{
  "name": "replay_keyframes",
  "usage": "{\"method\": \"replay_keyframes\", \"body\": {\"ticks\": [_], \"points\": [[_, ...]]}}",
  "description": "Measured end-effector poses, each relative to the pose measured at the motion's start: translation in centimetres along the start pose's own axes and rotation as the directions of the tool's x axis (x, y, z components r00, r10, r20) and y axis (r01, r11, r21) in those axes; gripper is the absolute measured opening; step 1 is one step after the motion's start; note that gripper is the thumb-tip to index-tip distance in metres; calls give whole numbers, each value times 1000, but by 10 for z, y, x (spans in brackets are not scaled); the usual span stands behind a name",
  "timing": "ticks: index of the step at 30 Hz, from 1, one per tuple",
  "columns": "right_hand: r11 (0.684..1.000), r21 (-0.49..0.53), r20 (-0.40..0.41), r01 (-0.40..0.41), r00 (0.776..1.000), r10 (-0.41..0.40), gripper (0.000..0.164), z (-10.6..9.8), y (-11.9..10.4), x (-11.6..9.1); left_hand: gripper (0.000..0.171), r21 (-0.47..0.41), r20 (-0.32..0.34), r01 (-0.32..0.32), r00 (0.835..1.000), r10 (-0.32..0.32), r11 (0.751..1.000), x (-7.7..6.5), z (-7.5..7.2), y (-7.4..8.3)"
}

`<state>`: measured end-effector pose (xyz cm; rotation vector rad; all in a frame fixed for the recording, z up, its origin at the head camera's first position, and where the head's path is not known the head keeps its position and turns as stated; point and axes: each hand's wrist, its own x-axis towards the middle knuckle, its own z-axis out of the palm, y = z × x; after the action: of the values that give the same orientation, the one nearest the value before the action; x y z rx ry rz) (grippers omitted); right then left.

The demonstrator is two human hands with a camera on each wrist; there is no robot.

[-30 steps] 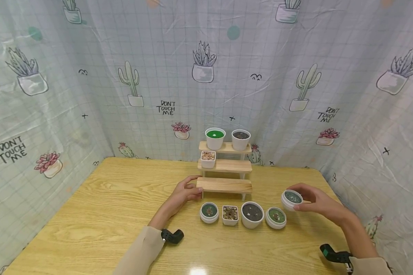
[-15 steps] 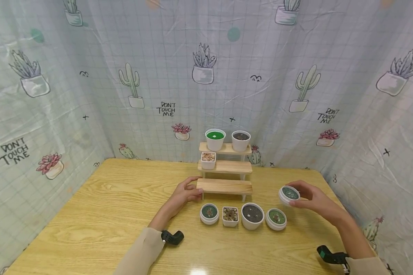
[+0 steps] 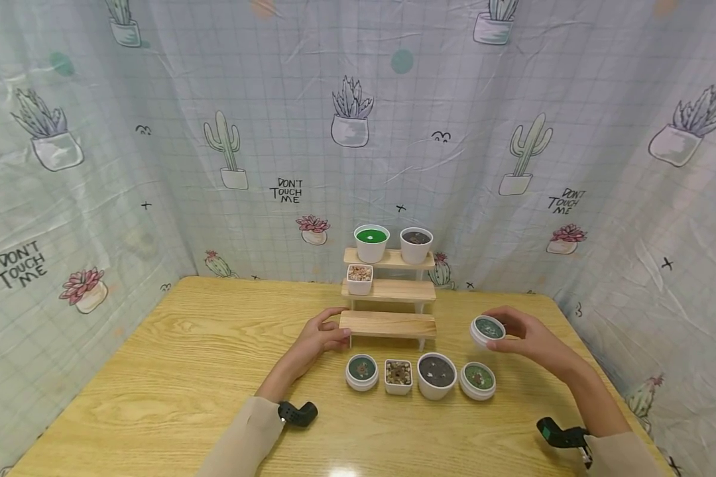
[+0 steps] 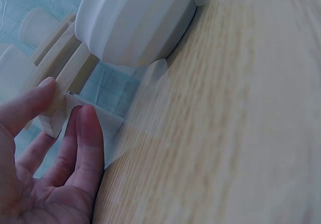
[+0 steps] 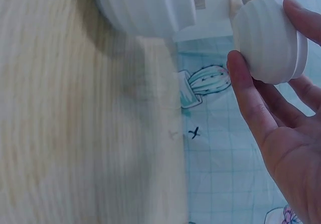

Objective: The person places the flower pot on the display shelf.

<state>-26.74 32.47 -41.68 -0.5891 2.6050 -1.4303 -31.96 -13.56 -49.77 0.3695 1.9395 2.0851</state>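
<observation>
In the head view my right hand holds a small round white pot with a dark green top, above the table. The right wrist view shows thumb and fingers about the ribbed white pot. My left hand grips the left end of the lowest step of a three-step wooden stand. Its thumb lies on the step in the left wrist view, fingers at the end and the white leg. The stand bears a green-topped pot, a dark-topped pot and a square pebble-filled pot.
Before the stand, a row on the table holds a green round pot, a square pebble pot, a larger dark-topped pot and a light-green-topped pot. A cactus-print curtain hangs behind and at both sides.
My right hand has moved left and slightly farther back with the small white pot, toward the stand. The left hand stays on the stand.
</observation>
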Motion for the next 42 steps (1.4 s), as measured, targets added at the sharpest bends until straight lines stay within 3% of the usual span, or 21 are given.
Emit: {"method": "replay_keyframes", "body": {"ticks": [11, 42], "points": [[998, -41, 2, 38, 999, -38, 51, 0, -15, 19, 67, -8, -1, 2, 1000, -2, 1000, 1, 1, 1], [999, -37, -9, -2, 1000, 1, 64, 12, -56, 75, 68, 1, -15, 11, 1000, -11, 1000, -2, 1, 3]]}}
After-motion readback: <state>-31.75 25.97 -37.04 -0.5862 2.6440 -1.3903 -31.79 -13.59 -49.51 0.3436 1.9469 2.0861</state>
